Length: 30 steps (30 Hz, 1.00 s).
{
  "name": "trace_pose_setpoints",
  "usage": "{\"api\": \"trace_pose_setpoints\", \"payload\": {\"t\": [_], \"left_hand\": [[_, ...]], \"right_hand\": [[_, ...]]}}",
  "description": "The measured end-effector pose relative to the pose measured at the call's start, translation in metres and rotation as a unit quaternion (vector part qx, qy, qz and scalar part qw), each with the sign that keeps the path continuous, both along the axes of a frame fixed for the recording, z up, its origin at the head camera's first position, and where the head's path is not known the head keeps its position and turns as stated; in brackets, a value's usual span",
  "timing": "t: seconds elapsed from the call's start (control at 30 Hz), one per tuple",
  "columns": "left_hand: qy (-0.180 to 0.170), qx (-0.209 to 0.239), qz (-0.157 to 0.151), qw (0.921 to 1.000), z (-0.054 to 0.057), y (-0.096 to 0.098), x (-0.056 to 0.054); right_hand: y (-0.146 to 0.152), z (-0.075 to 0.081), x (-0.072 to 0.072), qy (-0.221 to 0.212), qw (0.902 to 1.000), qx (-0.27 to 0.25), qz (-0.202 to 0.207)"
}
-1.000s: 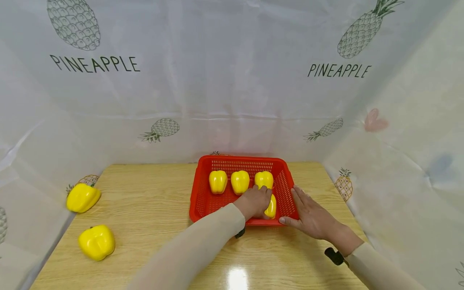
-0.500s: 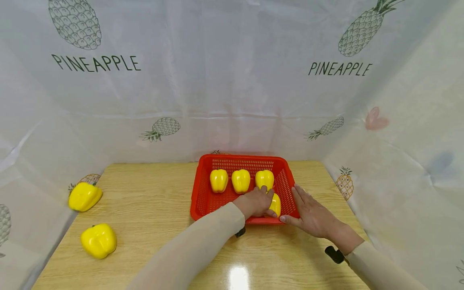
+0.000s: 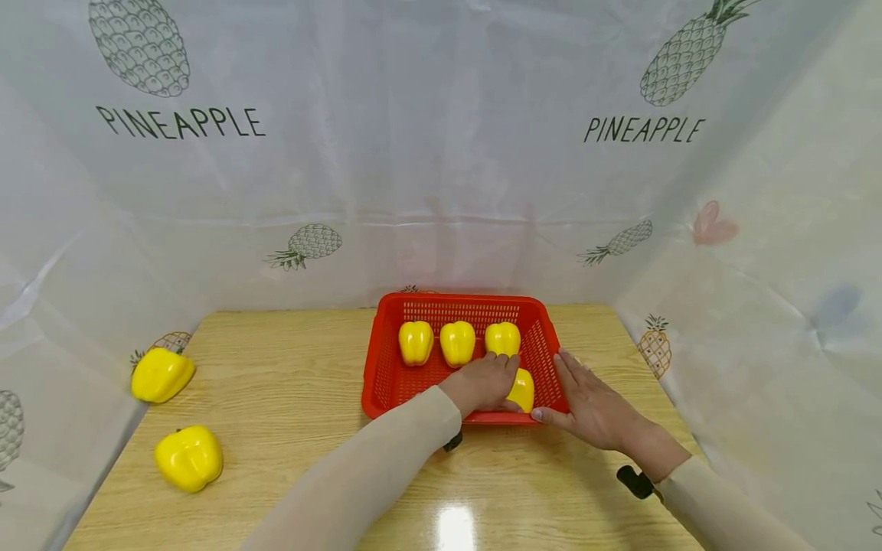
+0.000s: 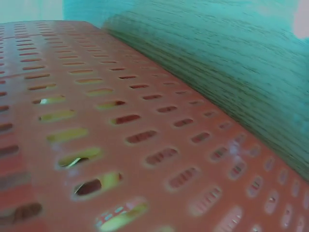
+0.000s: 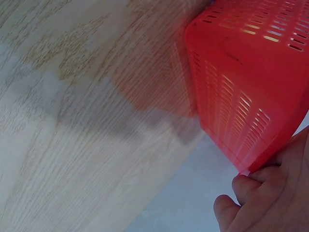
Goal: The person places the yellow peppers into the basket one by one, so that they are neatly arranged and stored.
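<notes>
A red plastic basket [image 3: 372, 367] holds several yellow bell peppers. Three of them, such as the middle bell pepper [image 3: 458, 343], form a row along its back. My left hand [image 3: 482, 381] reaches over the front rim and holds another bell pepper [image 3: 522, 390] near the front right corner, fingers behind it and thumb in front. The basket's slotted wall [image 4: 106, 135] fills much of the left wrist view, hiding that hand. At the right corner, my right hand [image 3: 596, 409] rests with fingers straight along the side and thumb on the front rim; the right wrist view shows its fingers [image 5: 248, 188] against the rim.
Two more yellow bell peppers lie on the wooden table [image 3: 296, 398] at the left: a rear bell pepper [image 3: 162, 375] near the side sheet and a nearer bell pepper [image 3: 189, 458]. A white pineapple-print sheet [image 3: 427, 153] encloses the back and sides.
The bell pepper at my left hand has shifted slightly right within the basket. Its fingers spread somewhat, then drew closer together. My right hand stays at the basket corner.
</notes>
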<state>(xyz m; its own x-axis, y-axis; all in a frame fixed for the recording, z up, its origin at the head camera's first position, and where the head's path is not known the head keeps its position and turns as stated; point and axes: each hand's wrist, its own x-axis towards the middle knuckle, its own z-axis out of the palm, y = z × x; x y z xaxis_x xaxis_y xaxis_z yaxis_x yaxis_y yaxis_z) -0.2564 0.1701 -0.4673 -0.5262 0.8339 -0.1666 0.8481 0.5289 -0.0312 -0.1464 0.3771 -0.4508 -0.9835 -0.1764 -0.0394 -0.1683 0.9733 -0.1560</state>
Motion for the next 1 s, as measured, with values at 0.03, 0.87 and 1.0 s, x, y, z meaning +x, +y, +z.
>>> {"api": "trace_pose_setpoints", "payload": {"t": [0.03, 0.87, 1.0], "left_hand": [[0.002, 0.003, -0.002, 1.0000, -0.0009, -0.0005, -0.0006], [-0.012, 0.008, 0.012, 0.9998, -0.0053, -0.0054, -0.0050], [-0.005, 0.014, 0.009, 0.9998, -0.0059, -0.0057, -0.0054]], "right_hand": [[-0.0001, 0.0001, -0.0002, 0.000, 1.0000, 0.001, 0.000], [-0.0005, -0.0001, -0.0006, 0.000, 1.0000, 0.003, 0.002], [-0.0004, 0.0000, -0.0005, 0.001, 1.0000, 0.003, 0.004]]}}
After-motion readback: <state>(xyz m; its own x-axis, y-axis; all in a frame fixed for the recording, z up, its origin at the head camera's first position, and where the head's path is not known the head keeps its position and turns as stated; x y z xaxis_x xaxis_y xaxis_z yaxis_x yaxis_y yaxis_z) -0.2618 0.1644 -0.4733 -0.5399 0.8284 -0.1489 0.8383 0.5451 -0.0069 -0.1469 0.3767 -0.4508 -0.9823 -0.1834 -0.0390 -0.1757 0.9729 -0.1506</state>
